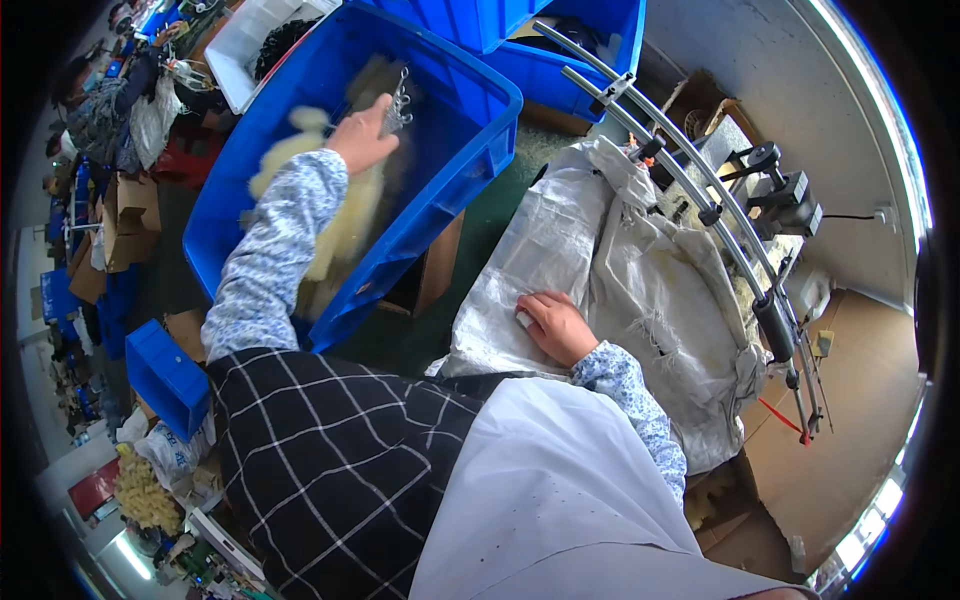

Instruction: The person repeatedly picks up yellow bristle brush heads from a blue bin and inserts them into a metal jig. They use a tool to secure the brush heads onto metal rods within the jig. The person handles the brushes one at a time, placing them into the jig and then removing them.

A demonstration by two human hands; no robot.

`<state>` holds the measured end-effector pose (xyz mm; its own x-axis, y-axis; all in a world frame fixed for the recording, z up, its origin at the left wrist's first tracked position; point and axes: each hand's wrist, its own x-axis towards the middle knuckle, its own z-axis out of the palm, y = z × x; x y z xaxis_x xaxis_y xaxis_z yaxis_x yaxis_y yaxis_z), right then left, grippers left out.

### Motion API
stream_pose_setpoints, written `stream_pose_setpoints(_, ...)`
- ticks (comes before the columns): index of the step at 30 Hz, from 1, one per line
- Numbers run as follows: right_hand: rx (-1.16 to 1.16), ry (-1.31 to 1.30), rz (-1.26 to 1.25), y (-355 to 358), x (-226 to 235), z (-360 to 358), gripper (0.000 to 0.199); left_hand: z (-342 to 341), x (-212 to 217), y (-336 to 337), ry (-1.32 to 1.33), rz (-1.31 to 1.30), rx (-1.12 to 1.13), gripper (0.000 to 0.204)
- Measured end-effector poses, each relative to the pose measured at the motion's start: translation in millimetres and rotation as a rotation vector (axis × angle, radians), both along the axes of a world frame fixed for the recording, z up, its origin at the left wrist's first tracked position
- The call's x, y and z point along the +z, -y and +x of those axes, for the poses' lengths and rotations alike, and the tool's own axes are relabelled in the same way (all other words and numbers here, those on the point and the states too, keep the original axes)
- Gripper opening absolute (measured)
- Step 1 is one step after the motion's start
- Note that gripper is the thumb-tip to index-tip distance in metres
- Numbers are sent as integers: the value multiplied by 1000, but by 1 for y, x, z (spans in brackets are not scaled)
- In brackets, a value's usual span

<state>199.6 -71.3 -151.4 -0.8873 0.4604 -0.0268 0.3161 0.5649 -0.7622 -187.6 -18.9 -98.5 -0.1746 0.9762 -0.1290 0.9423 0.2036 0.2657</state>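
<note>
My left hand (365, 138) reaches over a large blue plastic bin (230, 215), its fingers closed round a cluster of small shiny metal pieces with loops (398, 105); their exact kind is unclear. Below it in the bin lie pale yellow, soft-looking pieces (350, 215), partly blurred and partly hidden by my sleeve. My right hand (560, 328) rests on a white woven sack (525, 265), fingers laid over its surface and slightly bent. Something white covers one fingertip of that hand.
More blue bins (575, 75) stand behind, and a white tub (240, 60) with black material is at the far left. Curved metal rails (690, 170) with a black clamped device (785, 205) rise at right. A small blue bin (165, 380) and cardboard boxes (130, 222) are at left.
</note>
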Motion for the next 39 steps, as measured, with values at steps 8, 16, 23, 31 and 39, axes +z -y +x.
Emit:
stream_pose_setpoints(8, -350, -185, -149, -30, 15, 33, 36, 132, 102, 28, -112, 300, -509, 45)
stream_pose_setpoints(16, -506, -346, -453, -100, 54, 89, 26, 287, 33, 44, -190, 286, -1013, 13)
stream_pose_setpoints(23, -500, -128, -493, -82, 2, 68, 34, 386, -43, 61, -171, -49, -1206, 19)
stream_pose_setpoints(31, -669, 95, -281, -70, -10, 88, 42, 369, -54, 54, -132, 48, -1289, 49)
stream_pose_setpoints(39, -365, -88, -825, -36, -6, 115, 88, 316, 87, -33, 1210, -608, -910, 30)
